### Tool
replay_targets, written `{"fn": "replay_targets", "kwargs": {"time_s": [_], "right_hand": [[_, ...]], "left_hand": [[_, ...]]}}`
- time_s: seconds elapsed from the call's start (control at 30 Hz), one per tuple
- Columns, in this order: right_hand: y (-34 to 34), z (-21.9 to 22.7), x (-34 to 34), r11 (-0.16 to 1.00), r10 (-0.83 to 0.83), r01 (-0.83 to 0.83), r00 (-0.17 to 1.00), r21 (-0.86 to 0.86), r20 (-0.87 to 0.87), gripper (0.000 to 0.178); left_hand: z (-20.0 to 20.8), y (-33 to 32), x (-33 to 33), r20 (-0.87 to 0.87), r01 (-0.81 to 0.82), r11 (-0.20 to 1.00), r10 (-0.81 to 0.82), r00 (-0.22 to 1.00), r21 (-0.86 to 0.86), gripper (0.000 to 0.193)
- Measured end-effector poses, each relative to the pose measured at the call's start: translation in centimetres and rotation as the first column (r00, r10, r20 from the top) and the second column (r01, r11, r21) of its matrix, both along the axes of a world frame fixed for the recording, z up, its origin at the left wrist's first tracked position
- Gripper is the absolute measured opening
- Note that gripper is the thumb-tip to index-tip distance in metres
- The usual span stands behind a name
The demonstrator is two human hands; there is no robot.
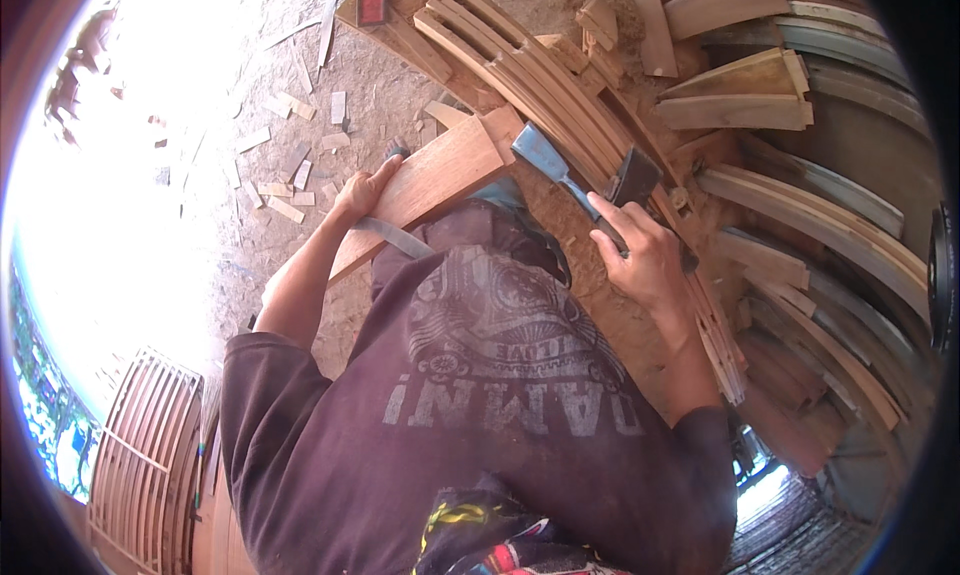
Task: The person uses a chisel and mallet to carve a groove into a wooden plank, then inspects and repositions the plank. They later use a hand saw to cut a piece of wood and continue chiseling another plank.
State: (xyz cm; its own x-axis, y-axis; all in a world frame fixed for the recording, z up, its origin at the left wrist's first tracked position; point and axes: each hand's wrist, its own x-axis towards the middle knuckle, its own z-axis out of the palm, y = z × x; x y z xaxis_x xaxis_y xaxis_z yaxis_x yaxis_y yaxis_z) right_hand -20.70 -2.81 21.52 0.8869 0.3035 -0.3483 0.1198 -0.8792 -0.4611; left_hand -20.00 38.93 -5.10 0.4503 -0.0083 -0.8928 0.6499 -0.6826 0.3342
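My left hand (364, 192) grips the edge of a reddish-brown wooden board (440, 173) that slants up over my lap. Something small and dark sits by its fingertips. A narrow grey metal strip (396, 236) crosses beside the board's lower part; its kind is unclear. My right hand (643, 252) is closed on a wide chisel (542, 155), index finger stretched along it, and the blue-grey blade points toward the board's far end. Just beyond this hand is a black block-like thing (634, 179), perhaps a hammer head; whether the hand touches it I cannot tell.
Long slotted wooden pieces (520, 60) lie stacked from the top toward the right. Curved wooden parts (820, 225) are piled along the right side. Wood offcuts (290, 190) litter the dirt ground at left. A slatted wooden frame (140, 465) stands at lower left.
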Motion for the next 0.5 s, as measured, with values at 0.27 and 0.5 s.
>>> {"fn": "replay_targets", "kwargs": {"time_s": [0.27, 0.5], "right_hand": [[2.4, -5.7, -1.5, 0.944, -0.158, 0.141, 0.987, 0.297, 0.034, 0.055], [4.8, -5.6, -1.5, 0.330, -0.363, 0.888, 0.432, 0.319, -0.826, 0.055]], "left_hand": [[0.1, -0.1, -0.1, 0.021, -0.023, 0.999, 0.022, 1.000, 0.037, 0.111], [0.0, -0.3, -0.8, 0.057, -0.046, 0.998, 0.043, 0.997, 0.048, 0.111]]}}
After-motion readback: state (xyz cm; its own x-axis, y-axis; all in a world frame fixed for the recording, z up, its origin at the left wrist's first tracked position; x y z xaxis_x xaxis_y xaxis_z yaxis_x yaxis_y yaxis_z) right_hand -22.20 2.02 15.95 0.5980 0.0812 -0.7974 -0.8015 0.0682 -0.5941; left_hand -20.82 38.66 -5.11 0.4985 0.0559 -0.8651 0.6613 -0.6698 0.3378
